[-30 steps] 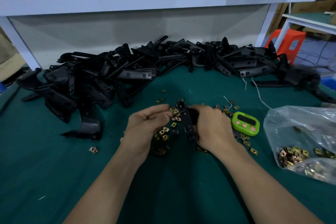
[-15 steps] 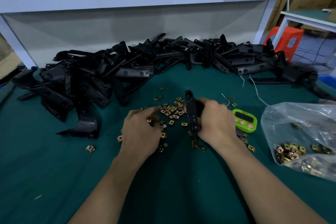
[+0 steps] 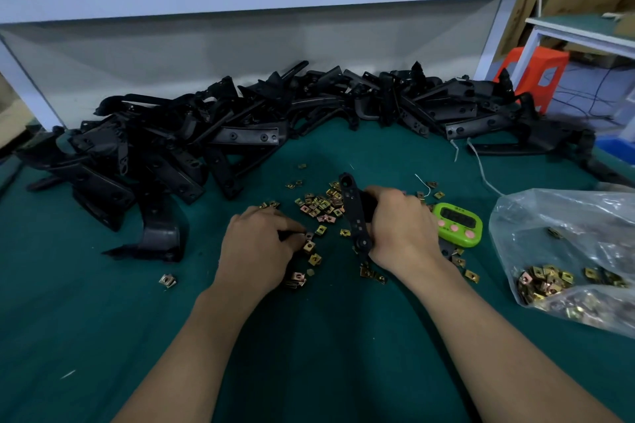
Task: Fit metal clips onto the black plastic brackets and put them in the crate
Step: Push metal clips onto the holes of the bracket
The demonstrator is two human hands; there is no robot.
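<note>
My right hand [image 3: 400, 228] grips a black plastic bracket [image 3: 355, 213], its flat strip with holes facing left and standing on the green mat. My left hand [image 3: 257, 247] lies palm down on the mat to the left of it, fingertips pinching a brass-coloured metal clip [image 3: 308, 245]. Loose metal clips [image 3: 319, 204] lie scattered between and around both hands. A long pile of black brackets [image 3: 240, 134] runs along the back of the table. No crate is in view.
A clear plastic bag of clips [image 3: 563, 261] lies at the right. A green timer [image 3: 458, 224] sits just right of my right hand. A lone clip [image 3: 167, 280] lies at the left. White shelf frame behind; an orange stool [image 3: 532, 75] stands at the far right.
My left hand has moved down and left from the bracket to the loose clips and pinched one. My right hand keeps hold of the bracket, now more upright.
</note>
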